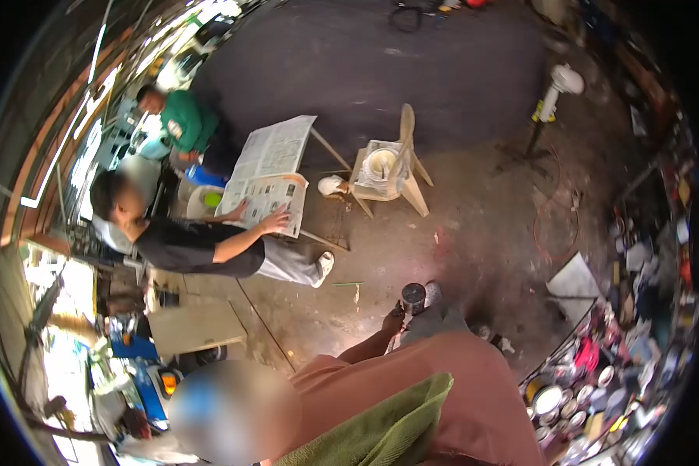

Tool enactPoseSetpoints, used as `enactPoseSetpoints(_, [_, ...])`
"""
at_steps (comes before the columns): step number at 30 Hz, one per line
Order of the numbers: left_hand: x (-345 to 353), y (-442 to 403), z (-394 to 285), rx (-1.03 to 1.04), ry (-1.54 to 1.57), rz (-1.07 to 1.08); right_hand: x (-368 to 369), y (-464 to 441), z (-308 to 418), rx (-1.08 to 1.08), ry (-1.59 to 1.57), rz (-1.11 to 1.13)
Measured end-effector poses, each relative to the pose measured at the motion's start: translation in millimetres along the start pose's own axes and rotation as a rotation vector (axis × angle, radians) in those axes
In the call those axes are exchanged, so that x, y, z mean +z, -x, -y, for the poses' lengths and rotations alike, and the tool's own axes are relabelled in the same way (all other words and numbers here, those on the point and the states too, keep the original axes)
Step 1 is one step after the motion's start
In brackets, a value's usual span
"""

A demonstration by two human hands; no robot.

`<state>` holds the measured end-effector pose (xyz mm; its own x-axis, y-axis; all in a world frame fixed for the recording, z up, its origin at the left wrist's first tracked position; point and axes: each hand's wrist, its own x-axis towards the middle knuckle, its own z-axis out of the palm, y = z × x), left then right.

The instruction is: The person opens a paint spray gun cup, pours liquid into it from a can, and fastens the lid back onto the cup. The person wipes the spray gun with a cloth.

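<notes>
My left hand (394, 319) reaches down in front of my body, its fingers closed at the side of a dark cup with a round top (413, 293). The cup is above my trousers and shoe; whether it has a handle or belongs to a larger tool is hard to see. Low at the right, past the edge of my salmon shirt (427, 388), a part of my right hand (555, 449) seems to show near several cans. Its fingers are too unclear to read. A green towel (380, 427) hangs over my shirt.
A person in black spreads both hands on newspaper (268, 194) covering a table. Another, in green, sits behind. A plastic chair (404, 167) bears a white bucket (380, 163). A white stand fan (559, 85) stands right, with cans and clutter (575, 404) below. A dark cover (412, 70) spans the back.
</notes>
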<state>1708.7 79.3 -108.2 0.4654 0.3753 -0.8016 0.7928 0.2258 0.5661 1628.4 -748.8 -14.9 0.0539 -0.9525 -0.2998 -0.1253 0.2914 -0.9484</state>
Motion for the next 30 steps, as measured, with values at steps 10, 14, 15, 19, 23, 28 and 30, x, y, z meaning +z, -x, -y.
enactPoseSetpoints(10, [23.4, -51.3, 10.7, 0.269, -0.566, -0.034, 89.8, 24.0, 47.4, -0.150, 0.217, 0.012])
enactPoseSetpoints(14, [19.4, -63.2, 18.8, 0.272, -0.425, -0.142, 107.8, 32.6, 60.2, -0.222, 0.279, 0.004])
enactPoseSetpoints(15, [18.4, -61.8, 20.9, 0.296, -0.424, -0.167, 112.6, 34.4, 62.1, -0.242, 0.292, 0.003])
enactPoseSetpoints(19, [16.9, -59.1, 18.7, 0.278, -0.401, -0.212, 127.7, 39.9, 78.4, -0.338, 0.319, -0.035])
enactPoseSetpoints(23, [23.0, -18.4, 2.7, 0.348, -0.556, -0.374, 143.5, 40.7, 94.5, -0.504, 0.337, -0.085])
enactPoseSetpoints(28, [40.6, 36.9, -52.6, 0.316, -0.528, -0.275, 184.8, 94.1, 122.9, -0.779, 0.262, -0.051])
enactPoseSetpoints(30, [44.8, 56.3, -84.0, 0.334, -0.463, -0.105, 217.9, 139.4, 124.4, -0.871, 0.216, 0.096])
